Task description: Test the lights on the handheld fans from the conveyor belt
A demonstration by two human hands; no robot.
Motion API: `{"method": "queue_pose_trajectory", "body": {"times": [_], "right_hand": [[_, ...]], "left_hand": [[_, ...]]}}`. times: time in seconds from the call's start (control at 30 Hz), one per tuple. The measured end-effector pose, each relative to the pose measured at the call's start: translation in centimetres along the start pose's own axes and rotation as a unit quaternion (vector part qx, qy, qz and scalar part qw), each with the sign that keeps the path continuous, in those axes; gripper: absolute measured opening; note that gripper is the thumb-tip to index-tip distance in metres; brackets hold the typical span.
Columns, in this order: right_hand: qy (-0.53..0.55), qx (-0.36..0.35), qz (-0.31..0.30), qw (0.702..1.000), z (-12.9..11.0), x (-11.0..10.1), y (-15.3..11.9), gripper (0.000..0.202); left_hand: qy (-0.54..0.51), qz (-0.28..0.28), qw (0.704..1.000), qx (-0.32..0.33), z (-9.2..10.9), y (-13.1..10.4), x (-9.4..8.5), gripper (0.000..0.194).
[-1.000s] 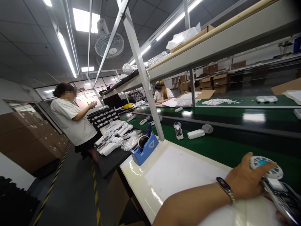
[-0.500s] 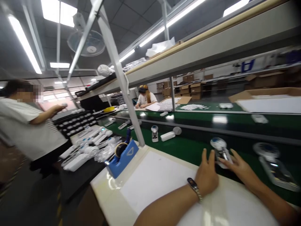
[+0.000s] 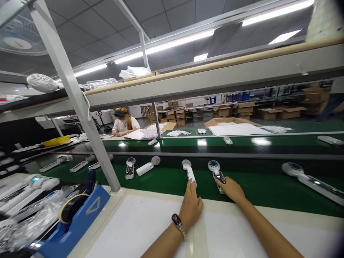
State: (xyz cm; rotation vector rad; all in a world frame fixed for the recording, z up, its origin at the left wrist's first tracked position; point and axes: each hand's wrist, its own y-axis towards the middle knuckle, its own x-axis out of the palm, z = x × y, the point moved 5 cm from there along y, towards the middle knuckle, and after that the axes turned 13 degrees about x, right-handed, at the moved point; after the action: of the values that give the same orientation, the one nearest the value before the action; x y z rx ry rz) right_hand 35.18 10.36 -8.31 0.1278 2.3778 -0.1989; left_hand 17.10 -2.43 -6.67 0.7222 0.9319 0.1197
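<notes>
On the green belt (image 3: pixel 166 184), my left hand (image 3: pixel 191 204), with a watch at its wrist, touches the lower end of a white round-headed device (image 3: pixel 189 172) with its fingertips. That hand's fingers point forward, and whether they grip is unclear. My right hand (image 3: pixel 231 189) is closed on the lower body of an open-backed device (image 3: pixel 214 165), thumb and fingers at its sides. Its circuit parts show below the round head. Farther right lies another open-backed device (image 3: pixel 309 179). To the left are a small open one (image 3: pixel 130 168) and a closed white one (image 3: pixel 147 167).
A blue tape dispenser (image 3: pixel 72 222) stands left of my arms, beside piled devices and plastic bags (image 3: pixel 43 215). A slanting metal post (image 3: pixel 77 104) rises at the table edge. A shelf (image 3: pixel 204 75) crosses overhead. A person (image 3: pixel 124 123) sits beyond the belts.
The view has swung right. My hands have moved apart: the left now touches a separate white device, while the right is on the open-backed one. The person standing at left is out of view.
</notes>
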Motion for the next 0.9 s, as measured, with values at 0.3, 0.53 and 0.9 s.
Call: {"method": "queue_pose_trajectory", "body": {"times": [0.3, 0.53, 0.9], "right_hand": [[0.236, -0.061, -0.147, 0.959, -1.4, 2.3, -8.0, 0.051], [0.44, 0.022, -0.432, 0.787, -2.2, 3.0, -16.3, 0.046], [0.46, 0.04, -0.429, 0.776, -2.3, 3.3, -16.0, 0.048]], "left_hand": [[0.023, 0.02, 0.999, 0.039, 1.1, 0.5, -0.8, 0.071], [0.025, 0.071, 0.994, 0.084, 2.1, 0.5, -2.0, 0.058], [0.01, 0.016, 0.998, 0.06, 1.6, 0.5, -1.7, 0.067]]}}
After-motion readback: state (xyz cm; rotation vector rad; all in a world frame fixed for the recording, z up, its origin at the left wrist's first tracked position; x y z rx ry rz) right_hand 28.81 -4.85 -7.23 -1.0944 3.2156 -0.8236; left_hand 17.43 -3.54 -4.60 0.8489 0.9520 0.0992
